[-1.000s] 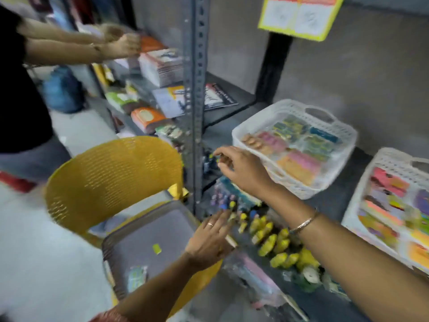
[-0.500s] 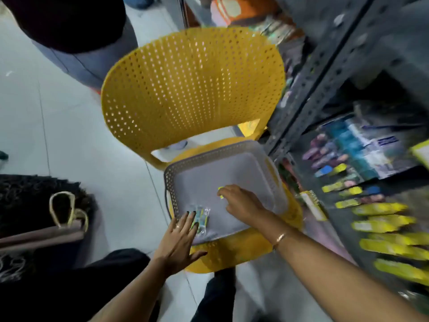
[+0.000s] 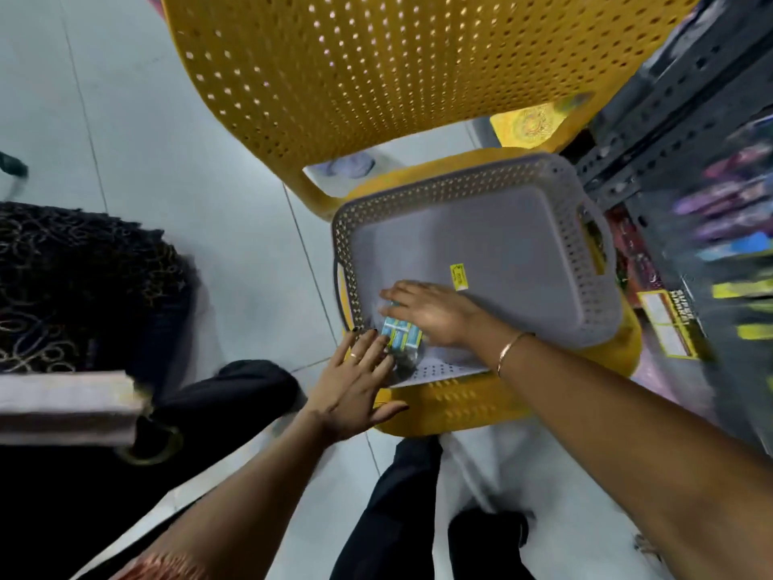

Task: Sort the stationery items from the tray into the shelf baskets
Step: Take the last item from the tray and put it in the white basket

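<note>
A grey perforated tray (image 3: 594, 286) lies on the seat of a yellow chair (image 3: 376, 69). In its near left corner lies a small blue-and-white packet (image 3: 400, 336) in clear wrap. My right hand (image 3: 426, 313) lies flat over the packet's far side, fingers spread and touching it. My left hand (image 3: 355, 378) rests on the tray's near rim, fingers apart, tips beside the packet. A small yellow item (image 3: 459, 277) lies alone near the tray's middle.
Grey metal shelving (image 3: 669, 110) stands to the right with blurred coloured stationery (image 3: 736, 228). A dark patterned bag (image 3: 83, 295) with a pale strap sits on the tiled floor to the left. My dark-trousered legs (image 3: 397, 504) are below the chair.
The view swung down from the shelf baskets to the tray. My right hand moved from the shelf to the yellow item, then onto the blue packet. My left hand shifted to the tray's near rim.
</note>
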### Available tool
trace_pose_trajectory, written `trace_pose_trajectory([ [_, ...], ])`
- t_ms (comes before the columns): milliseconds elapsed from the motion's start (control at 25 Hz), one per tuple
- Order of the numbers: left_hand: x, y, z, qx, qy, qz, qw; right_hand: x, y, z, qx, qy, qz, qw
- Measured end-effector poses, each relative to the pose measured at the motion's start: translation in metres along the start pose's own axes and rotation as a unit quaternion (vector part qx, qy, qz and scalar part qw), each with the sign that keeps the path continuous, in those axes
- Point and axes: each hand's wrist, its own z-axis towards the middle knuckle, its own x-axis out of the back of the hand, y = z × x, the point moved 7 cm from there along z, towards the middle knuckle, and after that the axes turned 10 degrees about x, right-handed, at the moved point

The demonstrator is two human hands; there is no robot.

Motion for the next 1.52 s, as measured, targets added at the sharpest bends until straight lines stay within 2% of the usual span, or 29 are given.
trace_pose_trajectory([
  [400,0.001,0.001,-0.001,-0.010,0.027,0.006,1.000,0.002,0.004,-0.008,-0.013,0.030,-0.055,0.998],
  [560,0.000,0.001,-0.001,-0.007,0.033,0.008,0.999,0.003,0.029,-0.037,-0.136,0.073,0.003,0.988],
  [720,0.003,0.001,0.000,-0.005,0.029,0.025,0.999,0.008,0.044,-0.071,-0.243,0.116,0.062,0.961],
  [920,0.023,0.009,-0.003,0.011,0.019,0.054,0.998,0.065,0.044,-0.127,-0.310,0.232,0.105,0.916],
  [1080,0.087,0.039,0.000,0.009,0.050,0.038,0.998,0.149,0.011,-0.187,-0.320,0.354,0.101,0.873],
  [1240,0.188,0.084,0.011,-0.006,0.148,0.013,0.989,0.242,-0.031,-0.260,-0.316,0.450,0.099,0.829],
  [1520,0.350,0.202,0.046,-0.109,0.280,0.028,0.954,0.361,-0.079,-0.413,-0.373,0.484,0.036,0.791],
])
